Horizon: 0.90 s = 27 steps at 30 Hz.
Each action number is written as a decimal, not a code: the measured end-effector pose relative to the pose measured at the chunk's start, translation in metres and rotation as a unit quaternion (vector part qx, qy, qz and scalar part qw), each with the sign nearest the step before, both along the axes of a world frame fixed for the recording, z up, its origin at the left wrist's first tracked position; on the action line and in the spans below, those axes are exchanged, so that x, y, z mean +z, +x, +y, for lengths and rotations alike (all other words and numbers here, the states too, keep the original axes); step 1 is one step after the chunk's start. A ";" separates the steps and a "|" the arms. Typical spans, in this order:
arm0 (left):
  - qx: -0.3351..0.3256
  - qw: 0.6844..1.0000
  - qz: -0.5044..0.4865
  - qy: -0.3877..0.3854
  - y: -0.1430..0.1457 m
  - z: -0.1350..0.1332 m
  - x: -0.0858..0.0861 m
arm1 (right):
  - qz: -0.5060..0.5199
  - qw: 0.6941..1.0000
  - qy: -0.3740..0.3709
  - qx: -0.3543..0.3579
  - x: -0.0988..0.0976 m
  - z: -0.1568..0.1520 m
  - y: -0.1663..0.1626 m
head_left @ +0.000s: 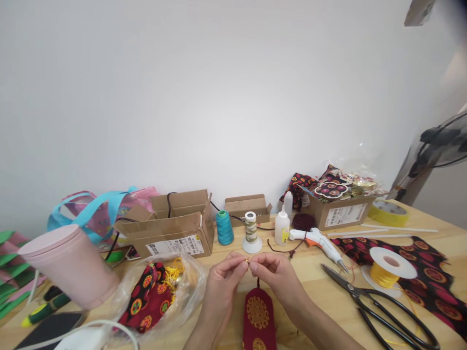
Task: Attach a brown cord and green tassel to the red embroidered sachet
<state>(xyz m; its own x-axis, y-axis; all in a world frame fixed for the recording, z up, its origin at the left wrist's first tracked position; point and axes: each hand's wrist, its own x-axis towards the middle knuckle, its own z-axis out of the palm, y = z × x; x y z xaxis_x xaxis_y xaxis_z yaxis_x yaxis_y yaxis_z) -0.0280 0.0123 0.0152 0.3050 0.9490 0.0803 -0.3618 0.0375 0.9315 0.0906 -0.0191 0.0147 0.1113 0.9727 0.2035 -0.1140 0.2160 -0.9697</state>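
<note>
My left hand [226,279] and my right hand [275,274] meet above the wooden table [310,277]. Both pinch a tiny gold bead [247,261] between thumb and fingertips. A dark cord hangs from the bead down to a dark red pouch [258,318] with gold round patterns, lying between my forearms. The fingers of both hands are closed.
Black scissors [379,304], a yellow cord spool [387,270] on patterned cloth [434,279], and a white glue gun [321,241] lie to the right. Teal thread [224,227], a striped spool [251,231], a glue bottle [282,227] and cardboard boxes [171,228] stand behind. A pink cup [69,265] and a plastic bag [160,291] sit left.
</note>
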 end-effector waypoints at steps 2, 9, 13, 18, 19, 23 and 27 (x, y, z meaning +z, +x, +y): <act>-0.007 1.000 0.004 0.004 0.000 0.000 0.001 | -0.029 0.999 0.018 -0.025 0.000 -0.001 0.000; -0.022 0.999 0.031 0.012 -0.001 -0.001 0.002 | -0.118 0.988 0.041 -0.085 0.005 -0.005 -0.001; -0.014 0.999 0.035 0.013 -0.002 0.001 0.000 | -0.123 0.987 0.041 -0.091 0.005 -0.005 -0.001; -0.014 0.999 0.042 0.021 -0.002 0.001 -0.001 | -0.156 0.981 0.053 -0.106 0.006 -0.005 0.000; -0.007 0.999 0.037 0.018 -0.002 0.002 -0.002 | -0.157 0.981 0.053 -0.104 0.006 -0.005 0.000; 0.030 0.999 0.020 0.014 -0.002 0.002 -0.003 | -0.119 0.990 0.045 -0.069 0.004 -0.003 0.001; 0.024 0.998 0.041 0.050 -0.002 0.002 0.000 | -0.058 0.997 0.027 -0.035 0.001 -0.001 0.001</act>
